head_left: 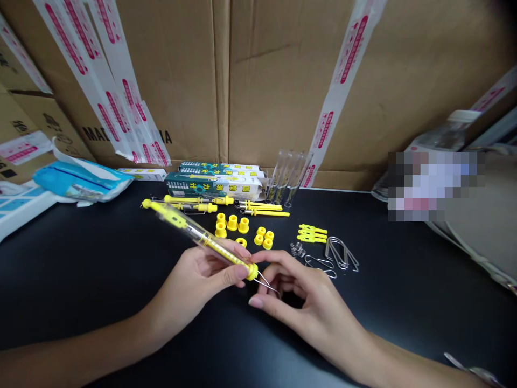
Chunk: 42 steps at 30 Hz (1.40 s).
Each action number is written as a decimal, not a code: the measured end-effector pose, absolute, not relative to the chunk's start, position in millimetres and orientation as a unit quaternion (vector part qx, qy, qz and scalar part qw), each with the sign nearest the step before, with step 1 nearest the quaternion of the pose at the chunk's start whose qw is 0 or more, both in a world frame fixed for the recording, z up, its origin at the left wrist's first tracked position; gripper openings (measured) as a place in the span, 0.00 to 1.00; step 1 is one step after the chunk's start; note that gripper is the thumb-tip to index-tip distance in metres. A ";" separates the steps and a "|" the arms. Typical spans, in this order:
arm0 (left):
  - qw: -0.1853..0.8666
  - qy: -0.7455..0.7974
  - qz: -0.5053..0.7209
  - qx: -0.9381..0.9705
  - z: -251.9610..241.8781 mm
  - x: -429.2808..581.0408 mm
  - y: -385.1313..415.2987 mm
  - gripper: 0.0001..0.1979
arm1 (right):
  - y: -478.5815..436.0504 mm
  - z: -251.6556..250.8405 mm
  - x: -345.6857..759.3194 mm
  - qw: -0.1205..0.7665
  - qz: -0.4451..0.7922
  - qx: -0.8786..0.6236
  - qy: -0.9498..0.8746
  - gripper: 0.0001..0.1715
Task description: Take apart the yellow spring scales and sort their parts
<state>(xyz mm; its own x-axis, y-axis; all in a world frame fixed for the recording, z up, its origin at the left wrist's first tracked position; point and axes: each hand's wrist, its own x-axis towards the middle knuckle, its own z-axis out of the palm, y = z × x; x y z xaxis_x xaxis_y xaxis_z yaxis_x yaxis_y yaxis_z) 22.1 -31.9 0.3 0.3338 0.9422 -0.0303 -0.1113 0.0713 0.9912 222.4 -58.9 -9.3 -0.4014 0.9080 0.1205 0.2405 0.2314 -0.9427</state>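
My left hand [216,272] is closed round the lower end of a clear-tubed spring scale [202,237] with yellow fittings. The scale slants up to the left, off the table. From its yellow end cap a bent wire hook [267,285] sticks out toward my right hand [297,293]. Thumb and fingers of that hand are apart, curved around the hook, with the index fingertip close to the cap. Whether a finger touches the hook I cannot tell. Just beyond the hands lie yellow collars [232,222] and smaller yellow caps [267,243].
Behind are finished-looking spring scales [197,207], yellow rods [264,213], green-white boxes [214,186] and upright clear tubes [288,178]. To the right lie flat yellow pieces [312,234], small springs [298,249] and wire hooks [342,253]. A blue packet [84,175] and plastic bottle [440,134] flank them.
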 end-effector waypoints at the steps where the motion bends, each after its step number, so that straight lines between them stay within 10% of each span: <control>1: 0.618 0.384 0.425 0.539 1.6 22.1 -32.1 0.07 | -59.1 -9.6 222.5 0.358 0.459 -0.418 -0.698 0.23; 13: 0.563 0.379 0.408 0.611 -0.9 20.6 -37.0 0.09 | -61.3 -0.1 223.8 0.283 0.368 -0.427 -0.775 0.10; 42: 0.552 0.467 0.334 0.605 5.2 24.5 -37.1 0.21 | -59.5 3.3 220.0 0.298 0.430 -0.365 -0.770 0.17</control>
<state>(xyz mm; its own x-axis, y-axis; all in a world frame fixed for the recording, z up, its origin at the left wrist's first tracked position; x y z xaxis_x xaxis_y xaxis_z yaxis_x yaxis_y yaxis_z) 24.5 -37.1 5.2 0.3413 0.9334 -0.1106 0.1969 0.0441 0.9794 220.0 -59.5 3.3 -0.5558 0.8187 0.1444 0.3069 0.3635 -0.8796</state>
